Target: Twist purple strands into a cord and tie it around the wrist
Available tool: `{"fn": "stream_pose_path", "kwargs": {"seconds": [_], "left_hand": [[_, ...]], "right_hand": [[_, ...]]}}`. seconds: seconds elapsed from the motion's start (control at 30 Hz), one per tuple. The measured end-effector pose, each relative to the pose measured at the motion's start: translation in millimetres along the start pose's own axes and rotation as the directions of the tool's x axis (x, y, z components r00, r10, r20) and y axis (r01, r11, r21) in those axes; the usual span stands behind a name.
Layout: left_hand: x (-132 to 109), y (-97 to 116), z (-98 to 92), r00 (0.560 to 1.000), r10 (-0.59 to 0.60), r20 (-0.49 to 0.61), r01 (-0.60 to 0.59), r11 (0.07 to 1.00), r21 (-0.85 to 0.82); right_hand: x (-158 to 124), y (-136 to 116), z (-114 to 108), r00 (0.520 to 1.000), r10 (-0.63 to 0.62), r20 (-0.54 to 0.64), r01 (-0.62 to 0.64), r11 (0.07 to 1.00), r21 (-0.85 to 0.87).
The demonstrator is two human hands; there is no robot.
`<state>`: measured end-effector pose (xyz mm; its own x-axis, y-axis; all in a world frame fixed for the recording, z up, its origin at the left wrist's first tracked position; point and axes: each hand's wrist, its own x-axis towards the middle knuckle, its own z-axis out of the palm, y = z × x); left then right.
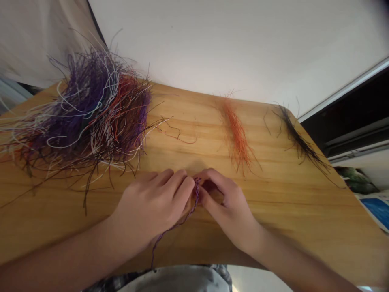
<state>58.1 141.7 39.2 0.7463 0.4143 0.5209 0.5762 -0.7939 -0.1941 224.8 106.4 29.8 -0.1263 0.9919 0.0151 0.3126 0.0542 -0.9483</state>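
My left hand (154, 202) and my right hand (223, 198) meet over the middle of a wooden table (304, 211), fingers curled. Both pinch a thin bundle of purple strands (196, 194) between them; its loose end trails down toward my body. A big tangled heap of purple, white, orange and dark strands (91, 109) lies at the table's back left, a short way from my left hand.
A small sorted bunch of orange strands (237, 134) lies beyond my right hand. A bunch of black strands (299, 138) lies near the table's right corner. A single dark red strand (179, 136) lies between the heap and the orange bunch. White wall behind.
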Motion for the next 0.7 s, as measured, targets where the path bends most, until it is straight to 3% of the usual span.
{"fn": "stream_pose_path", "kwargs": {"seconds": [0.3,0.43,0.5,0.6,0.7], "left_hand": [[-4,2,3.2,0.998,-0.061,0.033,0.062,0.997,-0.043],[-3,-3,1.5,0.958,-0.224,0.18,0.262,0.938,-0.226],[-1,-6,1.4,0.888,-0.334,0.315,0.441,0.812,-0.382],[1,-9,4.9,0.775,-0.36,0.52,0.63,0.506,-0.589],[1,-10,9.1,0.735,-0.353,0.579,0.674,0.288,-0.681]], "right_hand": [[-1,2,1,0.999,-0.01,-0.033,0.01,1.0,-0.017],[0,0,-1,0.999,0.009,-0.033,-0.006,0.997,0.076],[3,-1,-3,0.999,0.046,0.001,-0.045,0.981,0.188],[6,-2,-8,0.99,0.12,0.073,-0.138,0.934,0.33],[6,-4,-12,0.982,0.146,0.117,-0.179,0.912,0.369]]}}
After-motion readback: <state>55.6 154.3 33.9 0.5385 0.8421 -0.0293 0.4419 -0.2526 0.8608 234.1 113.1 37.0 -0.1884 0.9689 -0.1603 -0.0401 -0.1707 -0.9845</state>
